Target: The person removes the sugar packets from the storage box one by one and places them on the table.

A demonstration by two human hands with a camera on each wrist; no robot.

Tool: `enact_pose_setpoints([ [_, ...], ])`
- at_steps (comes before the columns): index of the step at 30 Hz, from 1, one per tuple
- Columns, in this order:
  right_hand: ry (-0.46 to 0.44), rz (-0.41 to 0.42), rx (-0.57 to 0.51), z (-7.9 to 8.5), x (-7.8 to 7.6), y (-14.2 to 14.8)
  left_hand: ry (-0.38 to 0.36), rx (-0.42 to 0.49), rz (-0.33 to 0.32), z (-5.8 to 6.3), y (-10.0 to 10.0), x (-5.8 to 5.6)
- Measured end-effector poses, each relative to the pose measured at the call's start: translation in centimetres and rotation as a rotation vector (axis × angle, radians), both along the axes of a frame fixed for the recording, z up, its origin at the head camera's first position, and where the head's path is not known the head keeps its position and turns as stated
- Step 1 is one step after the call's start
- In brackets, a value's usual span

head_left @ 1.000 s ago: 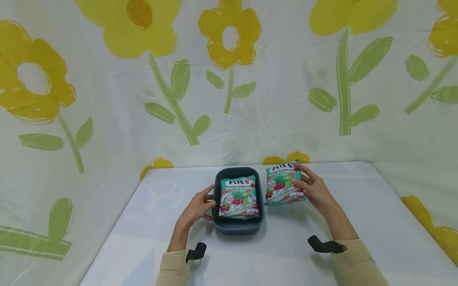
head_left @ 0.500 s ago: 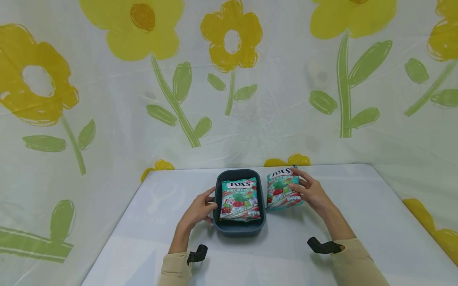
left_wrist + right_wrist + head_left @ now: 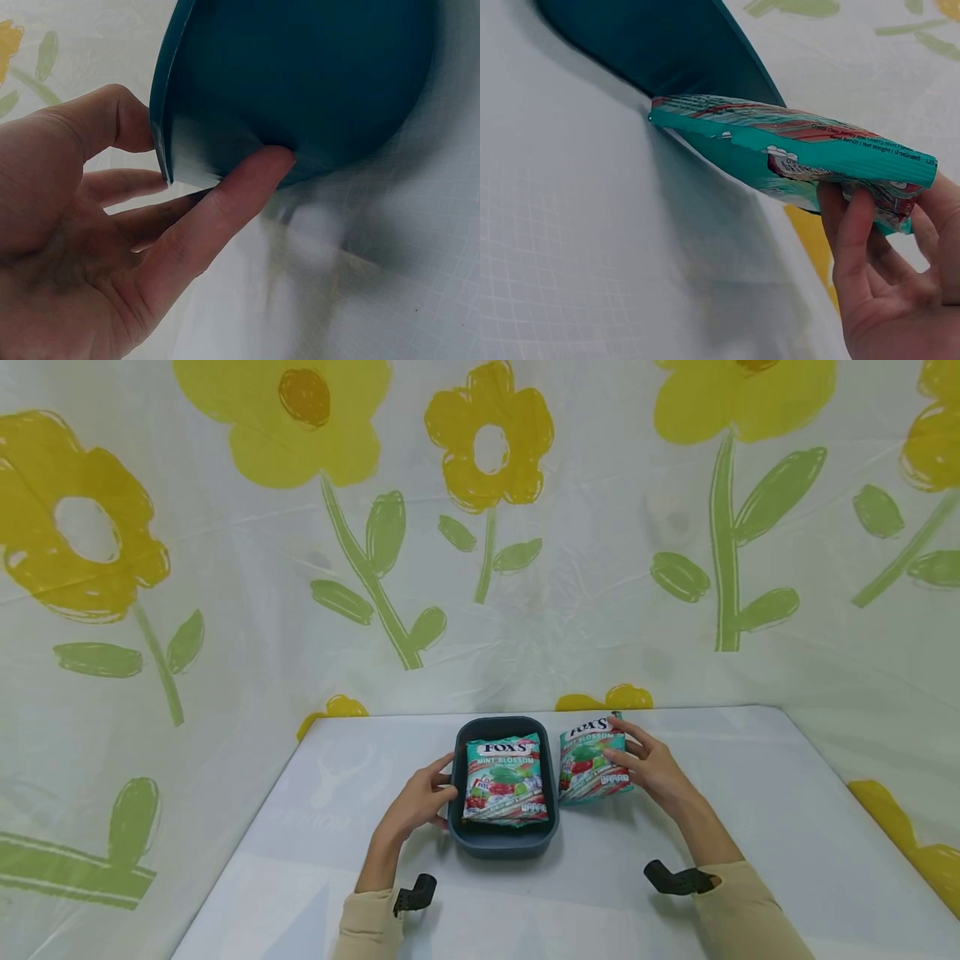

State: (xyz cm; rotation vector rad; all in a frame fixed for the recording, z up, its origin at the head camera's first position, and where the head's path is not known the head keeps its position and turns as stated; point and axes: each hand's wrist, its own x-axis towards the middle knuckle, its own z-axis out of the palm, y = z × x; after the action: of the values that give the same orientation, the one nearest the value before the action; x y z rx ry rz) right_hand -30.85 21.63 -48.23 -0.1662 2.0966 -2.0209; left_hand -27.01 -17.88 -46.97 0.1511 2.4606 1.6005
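Note:
A dark blue-green plastic bin point(image 3: 504, 846) stands on the white table. My left hand point(image 3: 415, 800) grips its left wall, the thumb at the rim and a finger against the outer side in the left wrist view. Flat inside the bin lies a bag of Fox's Mint Blossom candy point(image 3: 504, 779), face up. A second, matching candy bag point(image 3: 588, 764) is held by its right side in my right hand point(image 3: 656, 770). It is tilted, and its left end is close beside the bin's right wall; the right wrist view does not show clearly whether they touch.
The white table point(image 3: 600, 893) extends to both sides and in front of the bin. Behind it hangs a pale curtain point(image 3: 585, 635) printed with yellow flowers. A black wrist mount point(image 3: 678, 878) sits at each beige sleeve cuff.
My right hand has brought the second candy bag slightly left and lower, beside the bin. The left hand stays on the bin's wall. The head view has shifted a little.

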Motion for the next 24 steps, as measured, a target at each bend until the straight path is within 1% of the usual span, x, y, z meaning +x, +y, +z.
enact_pose_setpoints([
  [5, -0.003, -0.006, 0.047, -0.01, -0.07, -0.12, 0.003, 0.0, -0.003, -0.03, -0.02, 0.01],
  [13, 0.041, -0.001, 0.134, 0.05, -0.5, -0.23, 0.001, 0.006, -0.006, 0.12, -0.03, -0.02],
  [20, 0.126, -0.025, 0.355, 0.22, -0.4, -0.28, -0.003, 0.003, -0.011, 0.03, -0.07, -0.01],
  [24, 0.171, -0.02, 0.406, 0.13, -0.24, -0.43, 0.0, 0.005, -0.015, 0.03, -0.08, 0.01],
])
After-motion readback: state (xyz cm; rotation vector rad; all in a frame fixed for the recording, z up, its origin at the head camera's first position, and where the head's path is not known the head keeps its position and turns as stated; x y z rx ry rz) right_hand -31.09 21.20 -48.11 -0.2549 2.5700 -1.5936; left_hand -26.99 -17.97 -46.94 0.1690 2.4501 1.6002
